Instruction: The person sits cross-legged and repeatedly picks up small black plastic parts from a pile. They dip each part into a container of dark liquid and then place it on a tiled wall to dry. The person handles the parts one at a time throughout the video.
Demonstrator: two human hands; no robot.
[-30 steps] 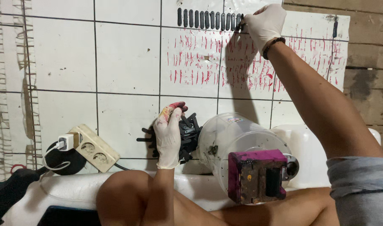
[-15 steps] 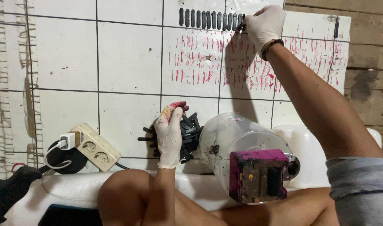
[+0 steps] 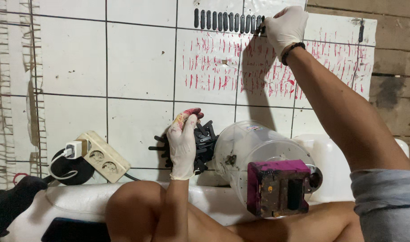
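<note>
My right hand (image 3: 284, 27), in a white glove, reaches far out over the white tiled floor (image 3: 138, 62) and pinches a small black stick at the right end of a row of black sticks (image 3: 225, 20) laid side by side. My left hand (image 3: 183, 143), gloved with pink-stained fingertips, rests on a loose pile of black sticks (image 3: 204, 142) near my knee. Pink dash marks (image 3: 241, 67) cover the tiles under the row.
A clear plastic tub (image 3: 254, 152) lies on its side beside the pile, with a magenta-stained block (image 3: 276, 186) in front. A beige power strip (image 3: 99, 156) with a white charger lies left. A white container (image 3: 330, 157) and wooden boards (image 3: 393, 54) stand right.
My right hand has stayed at the right end of the row with only a slight shift. My left hand has kept still on the pile.
</note>
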